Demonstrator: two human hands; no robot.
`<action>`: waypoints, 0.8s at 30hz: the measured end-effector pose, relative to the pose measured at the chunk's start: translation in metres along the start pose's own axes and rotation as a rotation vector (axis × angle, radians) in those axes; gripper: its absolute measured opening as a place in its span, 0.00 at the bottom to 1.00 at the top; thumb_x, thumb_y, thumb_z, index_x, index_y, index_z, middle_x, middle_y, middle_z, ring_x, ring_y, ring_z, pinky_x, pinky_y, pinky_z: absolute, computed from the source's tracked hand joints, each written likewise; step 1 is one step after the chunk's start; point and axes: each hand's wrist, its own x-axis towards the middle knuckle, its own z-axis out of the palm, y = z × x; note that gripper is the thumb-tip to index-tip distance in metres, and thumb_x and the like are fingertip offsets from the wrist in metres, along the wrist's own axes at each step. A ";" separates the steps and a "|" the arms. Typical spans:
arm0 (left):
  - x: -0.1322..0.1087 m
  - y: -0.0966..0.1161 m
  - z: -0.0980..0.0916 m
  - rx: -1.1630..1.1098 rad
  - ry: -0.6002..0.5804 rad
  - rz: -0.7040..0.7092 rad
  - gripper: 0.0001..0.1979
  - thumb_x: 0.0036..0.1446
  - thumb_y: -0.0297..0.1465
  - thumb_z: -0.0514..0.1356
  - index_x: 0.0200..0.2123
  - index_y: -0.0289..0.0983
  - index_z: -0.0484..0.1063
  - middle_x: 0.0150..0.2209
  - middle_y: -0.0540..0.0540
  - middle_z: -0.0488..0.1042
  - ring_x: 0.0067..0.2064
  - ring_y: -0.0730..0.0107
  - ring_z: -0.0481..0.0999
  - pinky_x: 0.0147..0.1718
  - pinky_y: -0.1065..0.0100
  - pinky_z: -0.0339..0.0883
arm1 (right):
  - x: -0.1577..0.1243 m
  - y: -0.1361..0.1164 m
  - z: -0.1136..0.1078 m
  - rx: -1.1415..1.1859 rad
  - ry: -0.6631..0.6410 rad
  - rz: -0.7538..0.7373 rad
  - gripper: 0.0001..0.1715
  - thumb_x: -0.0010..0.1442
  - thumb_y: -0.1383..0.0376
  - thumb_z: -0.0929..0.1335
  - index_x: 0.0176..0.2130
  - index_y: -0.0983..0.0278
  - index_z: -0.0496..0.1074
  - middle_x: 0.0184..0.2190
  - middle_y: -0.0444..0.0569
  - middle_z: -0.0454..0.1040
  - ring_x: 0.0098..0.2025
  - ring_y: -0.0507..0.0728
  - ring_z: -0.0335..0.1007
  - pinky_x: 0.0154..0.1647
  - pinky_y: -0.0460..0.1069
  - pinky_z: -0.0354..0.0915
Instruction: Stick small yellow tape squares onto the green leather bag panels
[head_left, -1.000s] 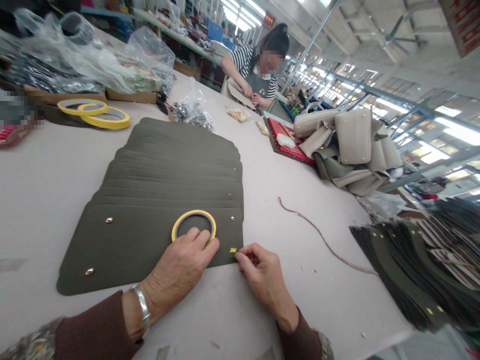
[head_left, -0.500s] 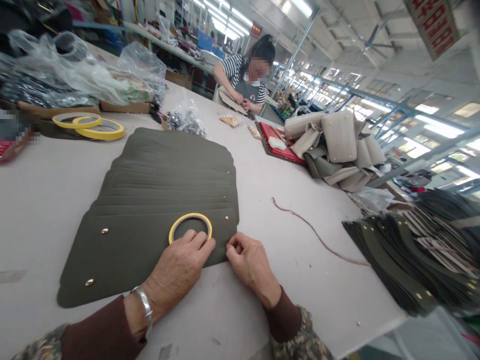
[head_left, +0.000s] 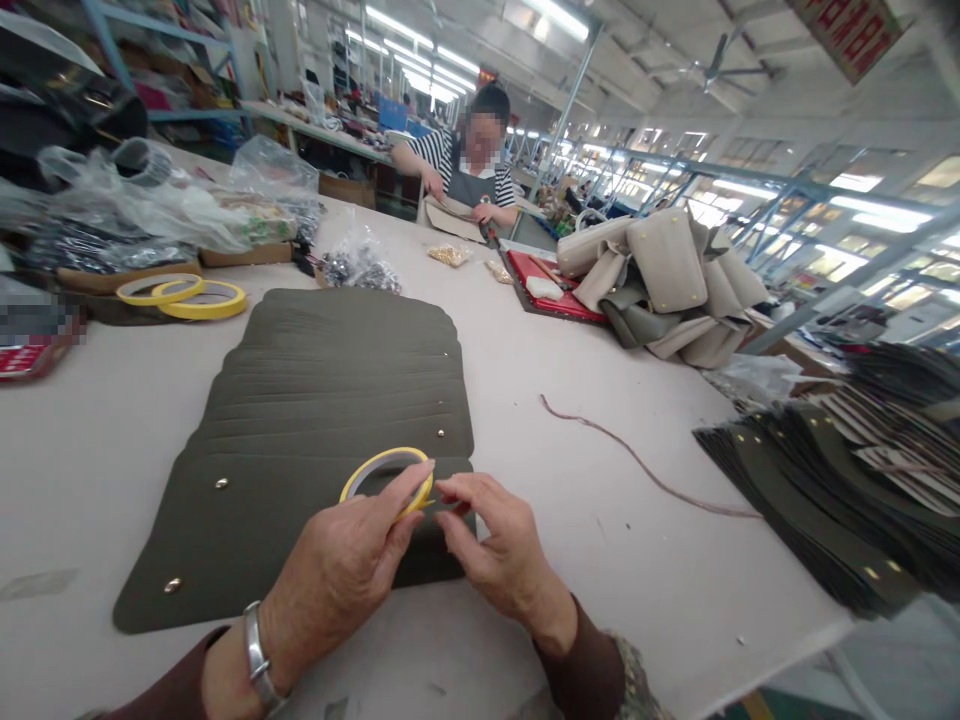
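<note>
A fanned stack of dark olive leather panels with small brass studs lies on the white table. My left hand holds a thin yellow tape roll lifted off the nearest panel, thumb and fingers closed on its near rim. My right hand sits just right of the roll, its fingertips pinched together at the roll's edge; what they pinch is too small to make out.
Two more yellow tape rolls lie at the back left beside plastic bags. Beige bag parts and a red tray sit at the back right, dark panels stack at the right edge, a brown cord crosses the table. A person works opposite.
My left hand has lifted the tape roll off the panel. My right hand has left the panel's corner and come up to the roll's edge. The view has tilted.
</note>
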 end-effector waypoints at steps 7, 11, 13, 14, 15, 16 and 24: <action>-0.002 0.001 0.002 0.096 0.019 0.106 0.14 0.68 0.30 0.49 0.54 0.33 0.63 0.36 0.46 0.81 0.25 0.70 0.76 0.27 0.68 0.70 | 0.004 0.005 0.008 -0.175 -0.001 -0.207 0.10 0.63 0.73 0.64 0.42 0.64 0.72 0.34 0.52 0.77 0.36 0.56 0.72 0.39 0.51 0.71; -0.001 0.002 0.001 0.094 0.018 0.098 0.14 0.68 0.30 0.49 0.53 0.32 0.63 0.36 0.45 0.81 0.26 0.70 0.76 0.28 0.68 0.69 | 0.007 0.005 0.006 -0.182 0.001 -0.233 0.09 0.62 0.73 0.65 0.42 0.64 0.72 0.35 0.52 0.78 0.37 0.56 0.73 0.39 0.50 0.71; -0.001 0.003 0.002 0.086 0.008 0.100 0.14 0.69 0.30 0.48 0.53 0.32 0.63 0.33 0.46 0.81 0.26 0.71 0.76 0.28 0.68 0.68 | 0.009 0.005 0.006 -0.180 -0.017 -0.247 0.09 0.61 0.74 0.64 0.40 0.64 0.72 0.35 0.52 0.78 0.37 0.55 0.73 0.40 0.49 0.71; -0.002 0.003 0.002 0.081 0.002 0.103 0.14 0.69 0.30 0.48 0.53 0.32 0.63 0.32 0.47 0.80 0.26 0.71 0.76 0.28 0.68 0.68 | 0.009 0.006 0.007 -0.184 -0.020 -0.256 0.09 0.61 0.74 0.64 0.39 0.64 0.72 0.34 0.52 0.78 0.36 0.55 0.73 0.39 0.49 0.71; -0.002 0.002 0.002 0.079 0.000 0.100 0.14 0.69 0.30 0.47 0.53 0.32 0.63 0.32 0.47 0.80 0.26 0.71 0.76 0.28 0.68 0.68 | 0.009 0.006 0.008 -0.193 -0.011 -0.265 0.09 0.60 0.74 0.64 0.37 0.64 0.71 0.32 0.51 0.77 0.34 0.55 0.73 0.37 0.48 0.71; -0.002 0.001 0.002 0.085 0.001 0.088 0.13 0.69 0.30 0.48 0.53 0.32 0.63 0.32 0.47 0.80 0.26 0.71 0.76 0.28 0.68 0.68 | 0.008 0.006 0.009 -0.207 0.007 -0.273 0.08 0.60 0.74 0.64 0.36 0.64 0.71 0.30 0.50 0.77 0.32 0.54 0.73 0.35 0.48 0.70; -0.004 -0.016 -0.001 0.115 0.008 0.024 0.14 0.69 0.34 0.49 0.53 0.35 0.64 0.41 0.43 0.81 0.31 0.68 0.80 0.28 0.68 0.71 | 0.003 0.011 0.007 -0.096 0.072 -0.079 0.11 0.59 0.74 0.66 0.41 0.63 0.71 0.31 0.47 0.74 0.31 0.52 0.71 0.34 0.46 0.69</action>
